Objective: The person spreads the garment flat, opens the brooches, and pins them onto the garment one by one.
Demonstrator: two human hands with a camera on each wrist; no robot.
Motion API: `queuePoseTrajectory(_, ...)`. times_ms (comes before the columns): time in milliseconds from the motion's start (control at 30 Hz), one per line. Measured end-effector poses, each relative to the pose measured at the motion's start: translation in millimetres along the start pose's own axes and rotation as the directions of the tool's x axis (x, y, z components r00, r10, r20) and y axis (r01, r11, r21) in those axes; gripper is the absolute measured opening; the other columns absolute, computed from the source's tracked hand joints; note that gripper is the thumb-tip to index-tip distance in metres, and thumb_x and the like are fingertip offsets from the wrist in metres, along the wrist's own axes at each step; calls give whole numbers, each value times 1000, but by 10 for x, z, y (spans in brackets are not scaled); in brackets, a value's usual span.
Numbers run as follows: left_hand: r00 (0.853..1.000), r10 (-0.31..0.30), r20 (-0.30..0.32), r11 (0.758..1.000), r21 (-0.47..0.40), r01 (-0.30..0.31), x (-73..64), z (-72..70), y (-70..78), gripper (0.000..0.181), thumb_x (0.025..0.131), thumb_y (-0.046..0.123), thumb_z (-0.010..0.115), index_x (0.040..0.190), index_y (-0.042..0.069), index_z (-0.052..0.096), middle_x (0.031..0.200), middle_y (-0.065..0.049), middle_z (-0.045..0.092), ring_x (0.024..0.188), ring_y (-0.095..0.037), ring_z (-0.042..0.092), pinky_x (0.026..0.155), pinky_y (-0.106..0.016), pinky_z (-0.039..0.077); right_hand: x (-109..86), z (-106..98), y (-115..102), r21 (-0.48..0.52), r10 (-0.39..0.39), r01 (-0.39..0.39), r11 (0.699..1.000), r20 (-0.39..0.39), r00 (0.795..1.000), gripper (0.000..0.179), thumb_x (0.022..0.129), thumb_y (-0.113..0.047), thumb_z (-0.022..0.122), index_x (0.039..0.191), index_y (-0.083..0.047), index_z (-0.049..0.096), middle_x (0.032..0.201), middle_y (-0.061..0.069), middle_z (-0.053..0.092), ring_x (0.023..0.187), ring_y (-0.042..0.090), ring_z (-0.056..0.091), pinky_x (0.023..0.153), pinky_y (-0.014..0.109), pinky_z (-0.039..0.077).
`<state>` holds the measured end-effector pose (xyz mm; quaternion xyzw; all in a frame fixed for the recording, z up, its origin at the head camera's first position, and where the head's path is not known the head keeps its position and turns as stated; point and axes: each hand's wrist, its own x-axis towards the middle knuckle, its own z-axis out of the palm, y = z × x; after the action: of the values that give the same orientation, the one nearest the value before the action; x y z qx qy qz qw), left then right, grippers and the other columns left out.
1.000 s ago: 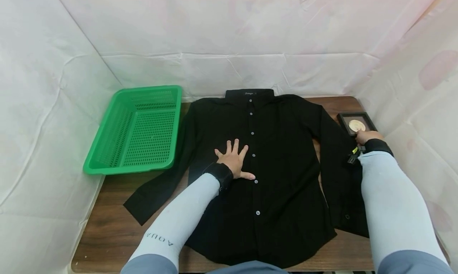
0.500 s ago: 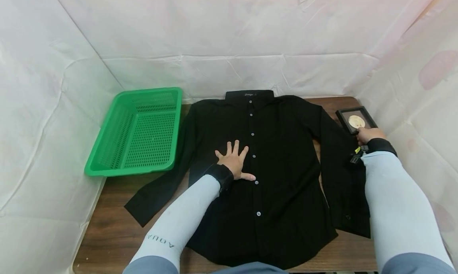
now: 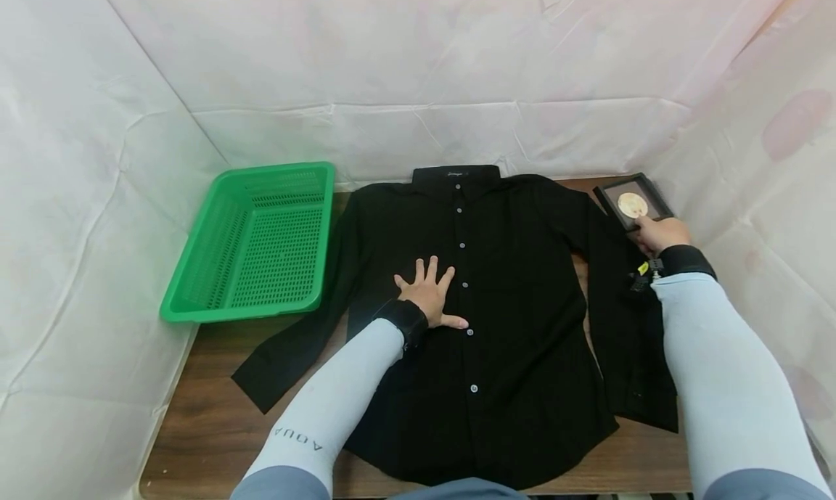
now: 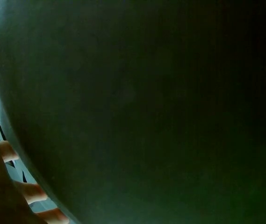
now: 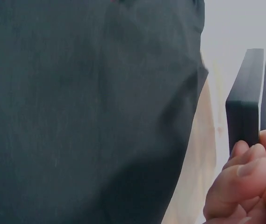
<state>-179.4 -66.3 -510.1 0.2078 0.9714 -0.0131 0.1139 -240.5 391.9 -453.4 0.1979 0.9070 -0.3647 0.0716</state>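
A black long-sleeved button-up shirt (image 3: 522, 304) lies spread face up, collar away from me. My left hand (image 3: 427, 297) rests on its front with fingers spread, the thumb by the button line; three of its fingers (image 4: 30, 191) show in the dim left wrist view. At the far right, my right hand (image 3: 661, 237) pinches the near edge of a flat, square black frame (image 3: 643, 191) with a round cream disc (image 3: 632, 205) on its grey face. Seen edge-on in the right wrist view, the frame (image 5: 245, 93) stands between thumb and curled fingers, beyond the dark cloth.
A green perforated plastic basket (image 3: 277, 253) stands at the back left, over part of one shirt sleeve. Brown wood tabletop (image 3: 196, 413) shows around the shirt. White sheeting (image 3: 418, 57) encloses the back and both sides, close to the frame on the right.
My right hand has carried the frame a little to the left and farther back, after a slight move right at first. The left hand stays flat on the shirt.
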Motion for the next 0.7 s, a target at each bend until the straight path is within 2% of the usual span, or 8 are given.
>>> queuePoseTrajectory(133,1000,-10,9,1000,-4,10,42,1,-8,117,62,90,49,155,28,14,160,-15,2,143,-45,6,95,-75,26,19,83,-108,41,-31,32,999,-26,999,48,93,-37,40,63,-11,65,50,-6,56,49,12,55,46,33,44)
queuePoseTrajectory(333,1000,1,-19,999,-34,-1,130,34,-52,117,62,89,52,155,29,17,160,-14,3,143,-44,6,96,-76,24,24,263,-280,106,-45,50,993,-44,998,44,95,-40,43,73,-8,65,53,-9,55,49,10,56,45,33,42)
queuePoseTrajectory(467,1000,5,-15,993,-118,-7,150,-8,-95,114,63,85,58,154,27,22,160,-14,6,143,-44,7,95,-77,22,10,402,-396,103,-81,85,991,-39,996,48,95,-43,43,78,-4,65,55,-8,56,50,11,57,46,32,41)
queuePoseTrajectory(567,1000,-9,-11,971,-239,6,133,-73,-147,106,70,79,60,153,23,27,160,-14,10,143,-44,10,97,-76,21,-31,519,-495,115,-108,110,987,-24,994,51,94,-44,44,83,0,66,57,-5,58,51,12,57,47,32,41)
queuePoseTrajectory(700,998,-38,-55,911,-413,12,72,-177,-257,93,81,70,58,151,17,31,158,-15,18,143,-38,19,105,-65,25,-120,681,-650,156,-148,146,977,4,989,54,94,-45,46,88,5,66,59,-2,59,50,13,56,47,29,42)
